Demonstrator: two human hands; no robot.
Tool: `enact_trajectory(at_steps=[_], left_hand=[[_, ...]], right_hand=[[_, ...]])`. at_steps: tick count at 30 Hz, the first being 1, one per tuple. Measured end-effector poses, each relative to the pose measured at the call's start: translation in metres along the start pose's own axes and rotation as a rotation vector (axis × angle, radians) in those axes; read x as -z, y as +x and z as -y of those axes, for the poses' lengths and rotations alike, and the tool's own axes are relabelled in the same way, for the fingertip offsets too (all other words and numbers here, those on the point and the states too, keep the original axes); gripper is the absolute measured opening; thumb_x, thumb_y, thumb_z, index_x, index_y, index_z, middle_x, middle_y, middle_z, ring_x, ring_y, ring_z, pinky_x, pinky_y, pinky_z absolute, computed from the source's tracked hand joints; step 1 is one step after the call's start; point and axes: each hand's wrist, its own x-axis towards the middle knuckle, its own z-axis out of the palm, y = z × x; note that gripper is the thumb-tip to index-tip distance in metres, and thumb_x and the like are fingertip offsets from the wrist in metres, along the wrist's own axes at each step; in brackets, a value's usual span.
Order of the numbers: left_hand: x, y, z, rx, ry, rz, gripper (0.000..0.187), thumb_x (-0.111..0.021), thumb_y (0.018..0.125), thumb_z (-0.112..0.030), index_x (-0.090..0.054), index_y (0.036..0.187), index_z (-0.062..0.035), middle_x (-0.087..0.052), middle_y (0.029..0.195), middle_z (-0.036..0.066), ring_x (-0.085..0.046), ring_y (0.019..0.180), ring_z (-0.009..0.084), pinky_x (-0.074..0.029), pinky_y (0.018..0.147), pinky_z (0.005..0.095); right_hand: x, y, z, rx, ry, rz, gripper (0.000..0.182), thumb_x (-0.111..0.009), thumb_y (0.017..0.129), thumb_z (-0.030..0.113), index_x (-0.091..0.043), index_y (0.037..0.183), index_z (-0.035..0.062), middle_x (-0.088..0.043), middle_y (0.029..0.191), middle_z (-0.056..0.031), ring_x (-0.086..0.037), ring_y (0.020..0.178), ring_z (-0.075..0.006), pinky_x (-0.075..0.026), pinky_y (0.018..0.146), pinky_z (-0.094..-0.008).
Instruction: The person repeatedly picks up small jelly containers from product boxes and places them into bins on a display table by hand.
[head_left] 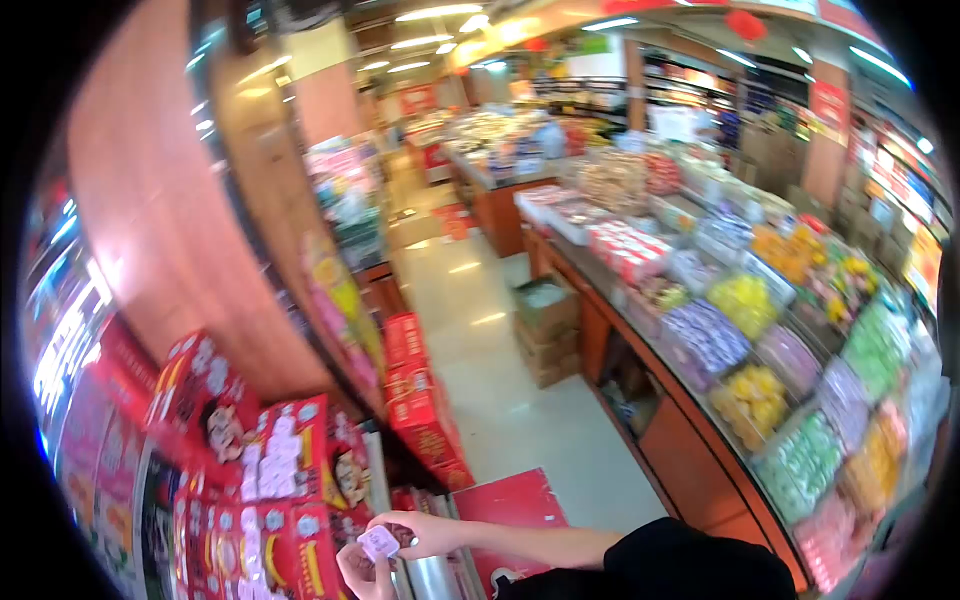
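A small pale pink-white square piece with dark print [379, 543] is between my two hands at the bottom of the head view; whether it is a label or a small packet I cannot make out. My left hand [360, 574] grips it from below, thumb against its lower edge. Fingers of my right hand [425, 535] are closed at its right side, the arm reaching in from the right. Just left of the hands are red gift packs [315, 535] on a shelf. Similar pale squares [279, 462] lie in a column on the red packs behind.
Red boxes [425, 415] are stacked beside the wooden pillar [150, 190]. To the right runs a long counter [690, 470] with bins of wrapped sweets [705, 335]. Cardboard boxes [548, 330] stand on the aisle floor [490, 350], and a red mat [510, 510] lies nearer.
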Motion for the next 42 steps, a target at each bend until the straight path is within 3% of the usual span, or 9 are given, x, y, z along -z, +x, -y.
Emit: enact_trajectory(at_steps=[2, 5, 7, 9, 13, 16, 22, 30, 42], left_hand=[[-0.047, -0.005, -0.001, -0.019, 0.012, 0.192, 0.026, -0.067, 0.089, -0.003, -0.055, 0.112, -0.0039, -0.059, 0.100, 0.003, -0.057, 0.092, 0.0124, -0.049, 0.080, 0.0259], [-0.124, -0.034, -0.009, 0.010, -0.095, 0.501, 0.026, -0.067, 0.090, -0.007, -0.056, 0.113, -0.0037, -0.061, 0.099, 0.004, -0.058, 0.088, 0.0122, -0.049, 0.076, 0.0256], [-0.174, -0.066, -0.061, 0.178, 0.146, 0.648, 0.029, -0.069, 0.087, -0.003, -0.058, 0.113, -0.0042, -0.063, 0.089, 0.003, -0.060, 0.081, 0.0100, -0.050, 0.072, 0.0232], [-0.223, -0.087, -0.015, 0.097, -0.216, 0.828, 0.027, -0.071, 0.083, 0.000, -0.062, 0.107, -0.0050, -0.063, 0.085, 0.002, -0.060, 0.078, 0.0088, -0.050, 0.071, 0.0230], [-0.307, -0.153, -0.025, 0.183, -0.224, 1.212, 0.029, -0.064, 0.083, 0.009, -0.058, 0.111, 0.0023, -0.062, 0.080, 0.004, -0.061, 0.072, 0.0096, -0.049, 0.065, 0.0223], [-0.352, -0.204, -0.044, 0.249, -0.253, 1.322, 0.028, -0.066, 0.084, 0.007, -0.061, 0.110, 0.0005, -0.058, 0.076, 0.000, -0.058, 0.070, 0.0078, -0.048, 0.065, 0.0212], [-0.390, -0.269, -0.048, 0.407, -0.315, 1.542, 0.026, -0.063, 0.088, 0.003, -0.059, 0.113, 0.0017, -0.061, 0.082, 0.005, -0.062, 0.072, 0.0138, -0.052, 0.067, 0.0264], [-0.429, -0.321, -0.029, 0.534, -0.238, 1.755, 0.025, -0.063, 0.090, -0.001, -0.061, 0.115, -0.0023, -0.059, 0.081, 0.001, -0.058, 0.079, 0.0086, -0.051, 0.073, 0.0254], [-0.563, -0.410, -0.063, -0.111, -0.098, 1.914, 0.023, -0.071, 0.084, -0.008, -0.067, 0.106, -0.0033, -0.067, 0.078, 0.004, -0.065, 0.075, 0.0096, -0.056, 0.067, 0.0283]], right_hand=[[0.026, -0.058, 0.008, 0.075, -0.187, -0.201, 0.050, -0.069, 0.083, 0.004, -0.049, 0.129, 0.0036, -0.059, 0.118, -0.0075, -0.056, 0.110, -0.0140, -0.047, 0.093, -0.0296], [0.046, -0.156, 0.011, 0.077, 0.055, -0.478, 0.049, -0.071, 0.085, 0.006, -0.050, 0.129, 0.0031, -0.059, 0.117, -0.0052, -0.058, 0.108, -0.0142, -0.048, 0.093, -0.0295], [0.049, -0.225, 0.022, 0.101, 0.010, -0.669, 0.050, -0.072, 0.085, 0.006, -0.049, 0.130, 0.0037, -0.059, 0.118, -0.0052, -0.058, 0.109, -0.0139, -0.048, 0.095, -0.0298], [0.049, -0.291, 0.016, 0.059, -0.080, -0.851, 0.052, -0.074, 0.084, 0.010, -0.050, 0.130, 0.0048, -0.061, 0.112, -0.0048, -0.060, 0.101, -0.0120, -0.050, 0.088, -0.0279], [0.029, -0.402, 0.044, -0.050, -0.093, -1.147, 0.053, -0.076, 0.082, 0.015, -0.051, 0.128, 0.0050, -0.062, 0.102, -0.0033, -0.059, 0.088, -0.0099, -0.049, 0.076, -0.0258], [0.027, -0.469, 0.043, -0.083, -0.312, -1.274, 0.053, -0.076, 0.081, 0.019, -0.052, 0.126, 0.0046, -0.062, 0.092, -0.0015, -0.058, 0.078, -0.0085, -0.047, 0.066, -0.0258], [-0.001, -0.549, 0.039, -0.115, -0.175, -1.410, 0.055, -0.075, 0.084, 0.017, -0.049, 0.130, 0.0031, -0.062, 0.108, -0.0052, -0.059, 0.094, -0.0108, -0.048, 0.076, -0.0267], [-0.021, -0.608, 0.018, -0.074, -0.090, -1.597, 0.055, -0.073, 0.084, 0.009, -0.046, 0.131, 0.0029, -0.057, 0.120, -0.0079, -0.057, 0.108, -0.0155, -0.050, 0.089, -0.0321], [0.005, -0.700, 0.049, 0.070, -0.285, -1.993, 0.049, -0.071, 0.084, 0.004, -0.044, 0.126, 0.0013, -0.055, 0.121, -0.0102, -0.058, 0.111, -0.0173, -0.047, 0.098, -0.0354]])
